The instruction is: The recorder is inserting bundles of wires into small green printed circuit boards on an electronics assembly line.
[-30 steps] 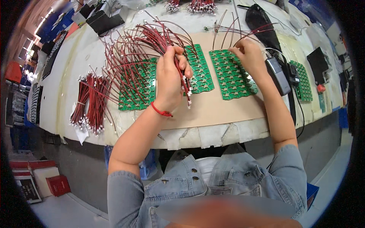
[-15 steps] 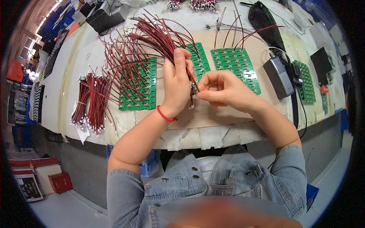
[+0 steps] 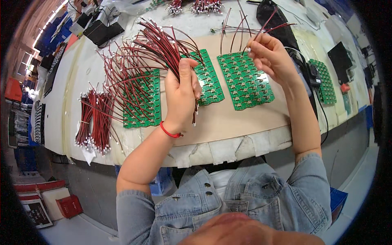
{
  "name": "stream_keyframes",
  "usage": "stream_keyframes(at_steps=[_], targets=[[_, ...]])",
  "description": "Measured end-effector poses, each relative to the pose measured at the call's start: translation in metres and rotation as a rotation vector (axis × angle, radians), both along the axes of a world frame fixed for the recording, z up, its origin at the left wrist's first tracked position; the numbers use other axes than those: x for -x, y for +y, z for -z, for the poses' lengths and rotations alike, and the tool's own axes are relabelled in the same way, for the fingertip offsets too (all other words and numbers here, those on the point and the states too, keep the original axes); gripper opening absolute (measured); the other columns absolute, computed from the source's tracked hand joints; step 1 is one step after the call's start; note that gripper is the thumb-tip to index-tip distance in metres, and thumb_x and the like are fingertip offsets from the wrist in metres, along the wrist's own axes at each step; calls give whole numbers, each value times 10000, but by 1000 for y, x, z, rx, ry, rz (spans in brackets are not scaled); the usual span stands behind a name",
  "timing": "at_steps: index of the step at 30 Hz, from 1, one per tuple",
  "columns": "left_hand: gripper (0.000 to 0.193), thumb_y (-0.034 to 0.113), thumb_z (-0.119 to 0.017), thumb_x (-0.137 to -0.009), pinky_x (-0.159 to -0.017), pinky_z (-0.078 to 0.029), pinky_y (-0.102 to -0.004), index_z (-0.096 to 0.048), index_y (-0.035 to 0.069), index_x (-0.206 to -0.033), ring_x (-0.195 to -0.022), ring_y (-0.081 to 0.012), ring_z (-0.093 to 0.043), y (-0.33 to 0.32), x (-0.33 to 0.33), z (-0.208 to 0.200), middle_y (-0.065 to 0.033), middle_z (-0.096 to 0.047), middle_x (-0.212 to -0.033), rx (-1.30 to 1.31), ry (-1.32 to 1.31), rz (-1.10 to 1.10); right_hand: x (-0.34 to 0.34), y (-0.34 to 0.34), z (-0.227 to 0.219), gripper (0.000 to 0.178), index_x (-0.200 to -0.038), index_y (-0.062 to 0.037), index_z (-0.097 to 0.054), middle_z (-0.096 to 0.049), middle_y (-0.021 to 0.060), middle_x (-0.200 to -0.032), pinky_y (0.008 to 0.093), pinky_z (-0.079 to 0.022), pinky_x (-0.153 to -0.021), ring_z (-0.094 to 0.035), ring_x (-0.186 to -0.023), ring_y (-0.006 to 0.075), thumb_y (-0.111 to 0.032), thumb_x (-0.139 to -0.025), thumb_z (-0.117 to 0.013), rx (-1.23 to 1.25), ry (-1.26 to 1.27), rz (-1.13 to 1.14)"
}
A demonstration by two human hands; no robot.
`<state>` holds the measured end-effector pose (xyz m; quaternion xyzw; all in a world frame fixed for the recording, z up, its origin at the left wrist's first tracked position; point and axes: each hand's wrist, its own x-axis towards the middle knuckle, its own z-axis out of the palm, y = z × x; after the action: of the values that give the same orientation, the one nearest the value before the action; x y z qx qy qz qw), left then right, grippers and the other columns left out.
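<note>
My left hand [image 3: 179, 94] is closed round a thick bundle of red-and-black wires [image 3: 161, 45] with white end connectors; its far ends fan out beyond my fingers. Raised at the far side of a green circuit board panel [image 3: 247, 83], my right hand [image 3: 272, 59] pinches a single wire [image 3: 267, 21] near a small white connector. Several wires stand up from that panel's far edge. Partly hidden behind my left hand lies a second panel [image 3: 211, 81]. A third panel [image 3: 143, 108], at the left, carries many upright wires.
Two wire bundles [image 3: 102, 122] lie at the table's left. A black power adapter [image 3: 314, 75] and cables, with another green panel [image 3: 322, 81], are at the right. Brown board [image 3: 228, 126] covers the table's middle. More wire bundles [image 3: 206, 6] lie at the far edge.
My right hand has moved away from the left hand, up and to the right, and now holds one wire over the right panel's far edge. My left hand still grips the bundle, slightly lower left.
</note>
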<state>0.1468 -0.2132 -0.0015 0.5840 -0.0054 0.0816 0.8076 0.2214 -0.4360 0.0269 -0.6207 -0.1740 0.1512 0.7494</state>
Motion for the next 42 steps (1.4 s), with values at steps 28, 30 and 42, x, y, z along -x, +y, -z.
stream_keyframes(at_steps=[28, 30, 42], targets=[[306, 322, -403, -1001, -413, -298, -223, -510, 43, -935, -444, -60, -337, 0, 2, 0, 39, -339, -573, -29, 6, -10, -35, 22, 75, 158, -810, 20, -672, -608, 156, -755, 356, -475, -643, -600, -689, 281, -137, -786, -675, 797, -776, 458], [303, 317, -397, -1004, -422, -302, -220, -511, 45, -937, -453, -60, -340, 0, 2, -1, 37, -340, -581, -53, 3, -8, -36, 21, 75, 162, -802, 25, -664, -606, 158, -752, 365, -474, -645, -597, -686, 293, -136, -786, -669, 808, -779, 449], [326, 329, -378, -1006, -545, -372, -246, -507, 36, -952, -564, -97, -423, 13, -10, -1, 22, -377, -615, 89, 28, -53, -37, 21, 68, 162, -757, 35, -636, -602, 162, -742, 376, -463, -637, -584, -661, 294, -120, -768, -685, 831, -746, 350]])
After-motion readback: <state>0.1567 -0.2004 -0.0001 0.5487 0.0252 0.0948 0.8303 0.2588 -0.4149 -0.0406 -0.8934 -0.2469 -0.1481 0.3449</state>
